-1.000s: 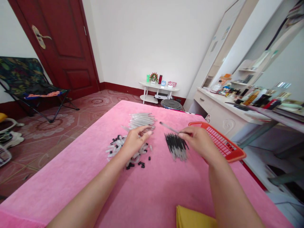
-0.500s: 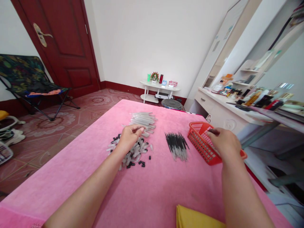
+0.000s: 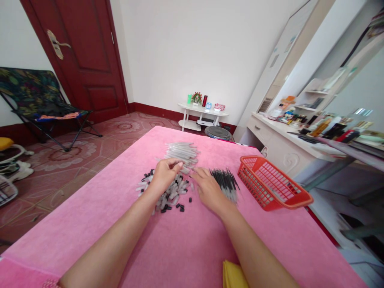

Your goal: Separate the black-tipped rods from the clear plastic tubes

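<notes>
My left hand [image 3: 166, 173] hovers over a heap of small black and translucent caps [image 3: 174, 194], thumb and forefinger pinched together; whatever they hold is too small to make out. My right hand [image 3: 208, 188] reaches in from the right, fingers stretched out towards the left fingertips, with nothing visible in them. Just beyond both hands lies a stack of clear, slender plastic tubes [image 3: 181, 152]. A bundle of thin black sticks with pale translucent ends [image 3: 225, 180] sits right of my right hand, partly covered by it. An orange plastic basket [image 3: 258, 192] stands farther right.
A pink cloth [image 3: 186, 248] covers the table. Folded yellow cloth [image 3: 234, 276] lies at the near edge, partly under my right forearm. Beyond are a small white stand [image 3: 187, 110], a folding chair [image 3: 45, 108] and a dresser [image 3: 279, 132] crowded with bottles.
My right hand has moved left from over the orange basket to near my left hand. The left hand stays pinched above the caps. The view has shifted slightly.
</notes>
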Demonstrator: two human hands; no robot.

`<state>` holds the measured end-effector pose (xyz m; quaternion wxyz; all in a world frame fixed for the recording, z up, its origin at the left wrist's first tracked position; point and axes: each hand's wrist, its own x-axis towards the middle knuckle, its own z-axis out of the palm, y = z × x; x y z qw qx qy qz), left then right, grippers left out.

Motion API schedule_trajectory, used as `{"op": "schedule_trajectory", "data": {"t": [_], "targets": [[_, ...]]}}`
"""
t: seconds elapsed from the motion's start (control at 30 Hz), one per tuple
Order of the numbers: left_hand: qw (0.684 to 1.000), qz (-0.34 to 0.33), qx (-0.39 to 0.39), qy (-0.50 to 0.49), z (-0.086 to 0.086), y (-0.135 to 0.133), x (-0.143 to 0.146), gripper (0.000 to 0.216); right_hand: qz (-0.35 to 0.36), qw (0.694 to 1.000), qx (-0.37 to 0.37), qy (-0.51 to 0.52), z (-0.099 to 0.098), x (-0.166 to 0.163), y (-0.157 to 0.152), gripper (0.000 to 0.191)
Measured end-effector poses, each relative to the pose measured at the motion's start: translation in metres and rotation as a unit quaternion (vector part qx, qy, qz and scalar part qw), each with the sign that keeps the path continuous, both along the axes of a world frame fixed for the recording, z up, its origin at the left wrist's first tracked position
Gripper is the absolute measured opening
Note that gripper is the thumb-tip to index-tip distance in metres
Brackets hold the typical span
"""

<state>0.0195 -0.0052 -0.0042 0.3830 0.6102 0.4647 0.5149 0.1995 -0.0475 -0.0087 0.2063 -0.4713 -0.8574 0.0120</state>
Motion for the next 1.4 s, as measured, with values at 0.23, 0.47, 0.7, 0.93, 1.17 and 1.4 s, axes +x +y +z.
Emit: {"op": "schedule_trajectory", "data": {"t": [0.23, 0.47, 0.7, 0.93, 1.17, 1.4], "targets": [[1.000, -0.012, -0.004, -0.015, 0.003, -0.002, 0.002, 0.023, 0.017, 0.997, -0.001, -0.073, -0.010, -0.010, 0.012, 0.052], [1.000, -0.009, -0.003, -0.017, -0.003, 0.001, 0.003, 0.024, 0.014, 0.997, 0.007, -0.071, -0.012, -0.013, 0.011, 0.047], [0.999, -0.016, -0.040, 0.003, -0.008, 0.002, 0.000, 0.022, -0.032, 0.990, 0.015, 0.135, -0.012, -0.007, 0.010, 0.045], [0.959, -0.079, -0.157, -0.222, 0.006, -0.013, 0.012, 0.037, 0.051, 0.962, 0.002, 0.268, 0.008, -0.017, -0.007, 0.045], [0.947, 0.009, -0.138, -0.289, 0.004, -0.006, 0.005, 0.038, -0.050, 0.988, -0.082, 0.121, 0.005, -0.014, -0.014, 0.018], [0.942, 0.010, -0.143, -0.302, 0.004, -0.005, 0.004, 0.036, -0.085, 0.984, -0.147, -0.053, 0.001, -0.012, -0.023, 0.020]]}}
